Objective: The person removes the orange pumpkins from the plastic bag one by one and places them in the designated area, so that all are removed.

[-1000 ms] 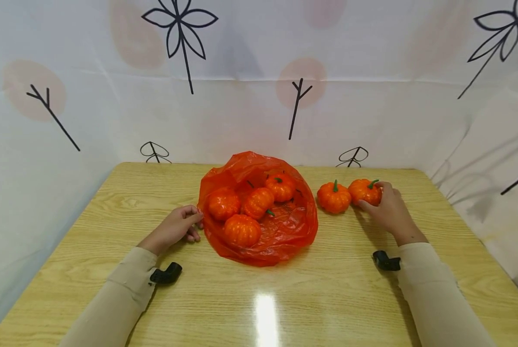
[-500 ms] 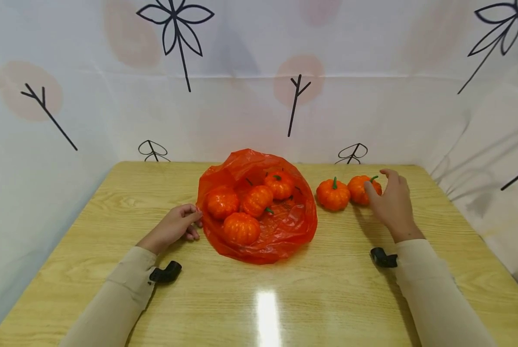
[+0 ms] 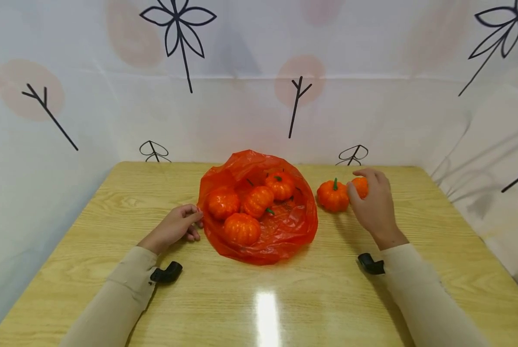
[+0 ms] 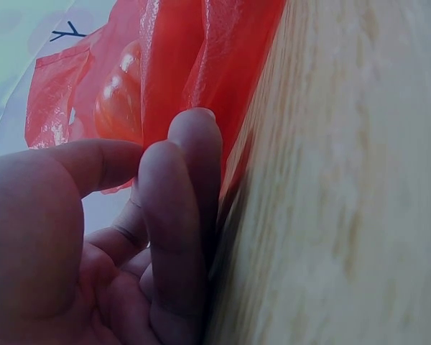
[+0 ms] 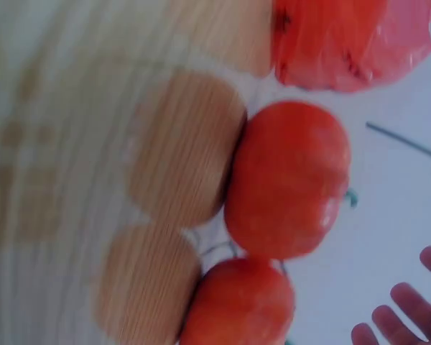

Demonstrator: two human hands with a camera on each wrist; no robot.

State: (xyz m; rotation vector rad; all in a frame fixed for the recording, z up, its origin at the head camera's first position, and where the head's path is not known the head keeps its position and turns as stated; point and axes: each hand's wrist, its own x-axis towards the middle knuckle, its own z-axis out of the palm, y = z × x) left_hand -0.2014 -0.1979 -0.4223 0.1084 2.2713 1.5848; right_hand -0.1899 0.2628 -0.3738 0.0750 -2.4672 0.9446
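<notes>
A red plastic bag [image 3: 285, 241] lies spread open on the table, with several small orange pumpkins such as the front one [image 3: 242, 230] inside. At its left edge my left hand [image 3: 172, 229] pinches the plastic between thumb and fingertips, clear in the left wrist view, where the bag [image 4: 223, 50] rises above the fingers. Right of the bag stand two pumpkins with green stems, a nearer one [image 3: 333, 196] and one further right [image 3: 360, 187]. My right hand [image 3: 375, 205] hovers at that further one, partly hiding it. In the right wrist view its loose fingers [image 5: 416, 309] are apart from both pumpkins.
The pale wooden table [image 3: 206, 308] ends at the back against a white cloth [image 3: 241, 111] printed with dark flowers and twigs. A black wrist device [image 3: 166, 273] sits at the left cuff, and another black wrist device [image 3: 371, 264] at the right.
My right hand has let go of the far-right pumpkin, lifted its fingers off, then shifted left in front of it. The left hand and bag stay put.
</notes>
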